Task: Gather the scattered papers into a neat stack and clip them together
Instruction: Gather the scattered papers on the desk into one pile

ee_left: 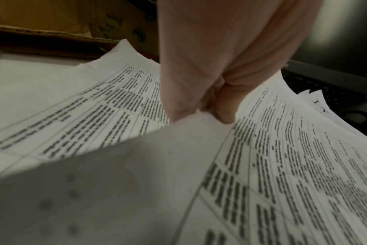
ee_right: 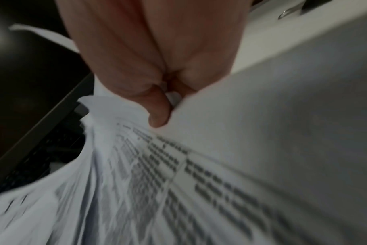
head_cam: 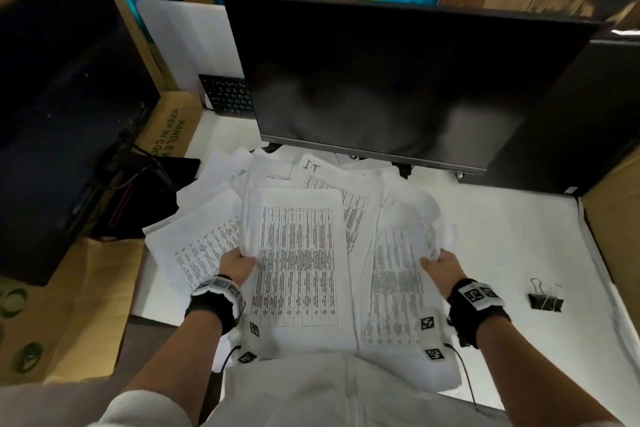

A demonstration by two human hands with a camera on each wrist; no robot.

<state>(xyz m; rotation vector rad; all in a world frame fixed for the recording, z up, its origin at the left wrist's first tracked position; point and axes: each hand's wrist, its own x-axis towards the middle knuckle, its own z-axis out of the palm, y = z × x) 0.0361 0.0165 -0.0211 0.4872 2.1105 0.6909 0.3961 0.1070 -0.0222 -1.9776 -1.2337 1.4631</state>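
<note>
The papers [head_cam: 296,263] lie fanned in a loose heap on the white desk [head_cam: 512,236], in front of the dark monitor [head_cam: 398,80]. Most sheets run with their long axis from near to far, while those at the left and far edges splay outward at angles. The left hand [head_cam: 239,269] pinches the left edge of the topmost printed sheets, thumb on top and fingers [ee_left: 224,109] curled beneath. The right hand [head_cam: 445,269] grips the right side of the heap, thumb over a bunched, lifted wad of sheets [ee_right: 136,165]. A black binder clip [head_cam: 545,298] lies on the desk to the right, well apart from the papers, its wire handles pointing far. Cardboard boxes [head_cam: 69,305] stand at the left; their contents cannot be seen.
</note>
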